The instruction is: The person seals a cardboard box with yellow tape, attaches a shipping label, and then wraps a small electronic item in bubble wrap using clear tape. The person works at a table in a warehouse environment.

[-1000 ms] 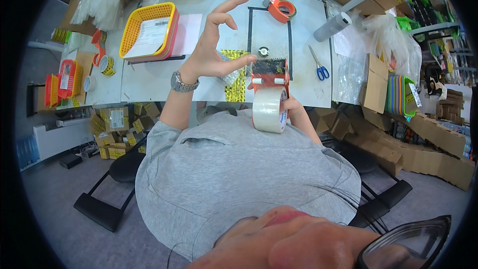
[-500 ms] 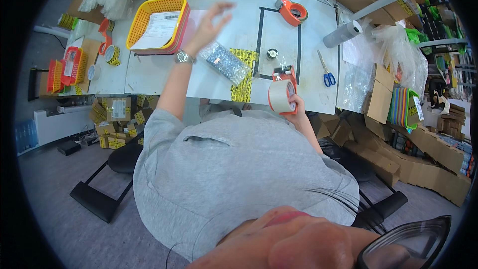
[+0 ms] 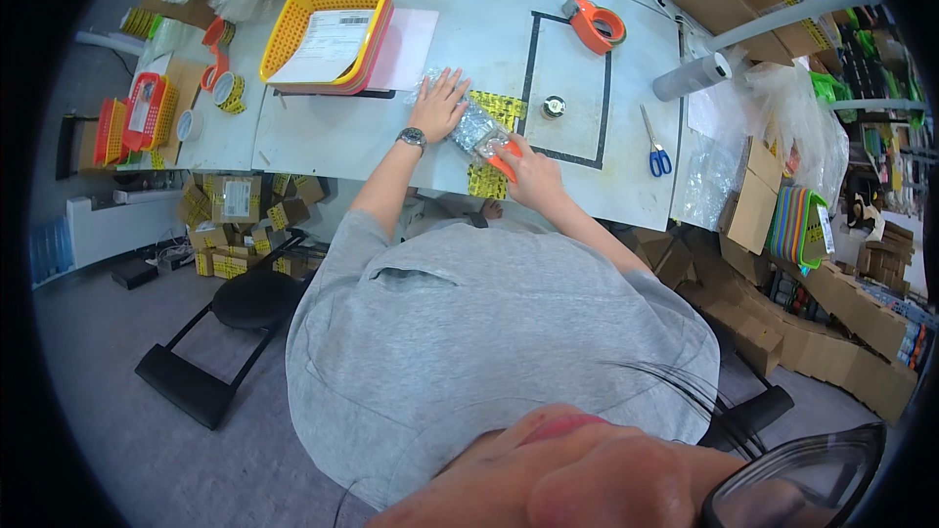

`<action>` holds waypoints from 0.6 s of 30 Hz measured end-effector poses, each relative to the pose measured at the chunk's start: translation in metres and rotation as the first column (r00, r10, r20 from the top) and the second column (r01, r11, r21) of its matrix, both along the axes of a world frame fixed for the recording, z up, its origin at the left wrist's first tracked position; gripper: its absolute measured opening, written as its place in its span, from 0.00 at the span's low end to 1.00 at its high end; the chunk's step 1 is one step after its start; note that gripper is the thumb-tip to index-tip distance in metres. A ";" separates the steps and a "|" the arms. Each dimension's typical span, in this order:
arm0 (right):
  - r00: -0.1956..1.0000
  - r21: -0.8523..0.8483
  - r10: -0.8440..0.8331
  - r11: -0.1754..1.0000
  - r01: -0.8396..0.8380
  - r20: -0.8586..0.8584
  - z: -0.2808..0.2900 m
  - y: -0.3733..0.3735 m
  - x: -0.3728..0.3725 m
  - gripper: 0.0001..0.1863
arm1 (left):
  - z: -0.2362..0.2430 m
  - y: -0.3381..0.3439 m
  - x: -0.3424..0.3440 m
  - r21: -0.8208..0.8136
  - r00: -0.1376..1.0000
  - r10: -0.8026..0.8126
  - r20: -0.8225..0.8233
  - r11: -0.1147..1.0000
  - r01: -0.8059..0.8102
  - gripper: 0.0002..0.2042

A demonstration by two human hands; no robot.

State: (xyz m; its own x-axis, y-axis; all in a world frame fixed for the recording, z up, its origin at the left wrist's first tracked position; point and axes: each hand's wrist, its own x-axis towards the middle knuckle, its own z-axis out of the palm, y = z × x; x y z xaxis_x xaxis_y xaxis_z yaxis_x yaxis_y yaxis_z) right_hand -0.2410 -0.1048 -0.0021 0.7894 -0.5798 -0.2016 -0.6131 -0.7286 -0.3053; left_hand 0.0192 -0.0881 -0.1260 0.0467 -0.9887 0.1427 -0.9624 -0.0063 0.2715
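A bubble-wrapped packet [image 3: 470, 128] lies slantwise on the table, over a patch of yellow-and-black tape [image 3: 486, 182]. My left hand [image 3: 439, 105] rests on the packet's far left end, fingers stretched and a little apart. At the near right end, my right hand [image 3: 534, 179] grips an orange tape dispenser [image 3: 505, 162], tilted and touching or just above the bubble wrap. The dispenser's roll is mostly hidden by the hand.
Stacked yellow and red baskets [image 3: 272, 49] with papers stand at the left. To the right are a small round object [image 3: 554, 106], another orange tape dispenser [image 3: 598, 29], blue-handled scissors [image 3: 659, 162] and a grey cylinder [image 3: 690, 76]. Cardboard boxes [image 3: 748, 186] crowd the table's right edge.
My left hand has come down from the air onto the packet. My right hand has carried the tape dispenser leftward and turned it over the packet's near end.
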 end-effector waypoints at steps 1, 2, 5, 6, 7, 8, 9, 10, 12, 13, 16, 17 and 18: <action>0.999 -0.014 -0.017 1.000 0.017 -0.030 0.005 0.002 -0.004 0.31 | 0.000 0.001 -0.001 -0.025 1.000 0.004 -0.016 1.000 -0.004 0.26; 0.997 -0.024 -0.039 0.999 0.037 -0.061 0.011 0.007 -0.010 0.30 | -0.001 0.002 0.000 -0.015 1.000 0.008 -0.015 1.000 -0.008 0.26; 0.985 0.070 -0.023 0.997 0.035 -0.171 0.040 0.018 -0.050 0.30 | 0.000 -0.001 0.002 -0.012 1.000 0.001 -0.010 1.000 -0.002 0.26; 0.978 0.085 -0.032 0.995 0.050 -0.205 0.047 0.020 -0.062 0.30 | 0.001 -0.002 0.002 0.001 1.000 0.001 -0.009 1.000 -0.001 0.26; 0.971 0.093 -0.036 0.994 0.059 -0.235 0.053 0.021 -0.074 0.30 | 0.003 -0.003 0.000 0.040 1.000 0.007 0.001 0.999 -0.007 0.27; 0.956 0.096 -0.048 0.992 0.078 -0.288 0.056 0.022 -0.080 0.30 | 0.005 -0.003 -0.003 -0.053 0.997 0.021 0.070 0.998 -0.018 0.27; 0.967 0.100 -0.046 0.992 0.074 -0.252 0.057 0.021 -0.082 0.30 | 0.009 -0.002 -0.008 -0.118 0.988 0.044 0.148 0.993 -0.027 0.28; 0.971 0.097 -0.051 0.992 0.076 -0.234 0.056 0.020 -0.083 0.29 | 0.012 -0.001 -0.014 -0.240 0.973 0.075 0.220 0.971 -0.020 0.29; 0.974 0.097 -0.052 0.993 0.074 -0.219 0.055 0.015 -0.081 0.29 | 0.020 0.008 -0.028 -0.088 0.966 -0.248 0.077 0.963 0.255 0.31; 0.973 0.107 -0.045 0.992 0.071 -0.227 0.056 0.013 -0.080 0.28 | 0.023 0.014 -0.034 -0.028 0.920 -0.386 -0.065 0.923 0.385 0.33; 0.981 0.161 -0.065 0.982 0.095 -0.181 0.067 0.005 -0.087 0.28 | 0.033 0.035 -0.045 0.067 0.919 -0.395 0.018 0.917 0.393 0.39; 0.985 0.174 -0.086 0.978 0.112 -0.148 0.074 0.000 -0.091 0.28 | 0.037 0.036 -0.044 -0.009 0.909 -0.415 -0.032 0.910 0.415 0.40; 0.990 0.201 -0.127 0.970 0.137 -0.062 0.081 -0.006 -0.095 0.28 | 0.039 0.039 -0.044 0.004 0.898 -0.431 -0.085 0.901 0.433 0.42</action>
State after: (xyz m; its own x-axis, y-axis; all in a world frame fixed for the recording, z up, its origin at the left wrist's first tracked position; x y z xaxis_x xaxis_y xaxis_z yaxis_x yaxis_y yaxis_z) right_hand -0.3360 -0.1104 0.0789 0.6951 -0.6205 -0.3631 -0.7174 -0.5655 -0.4069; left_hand -0.0251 -0.0494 -0.0867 -0.3755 -0.9170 0.1343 -0.8467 0.3984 0.3526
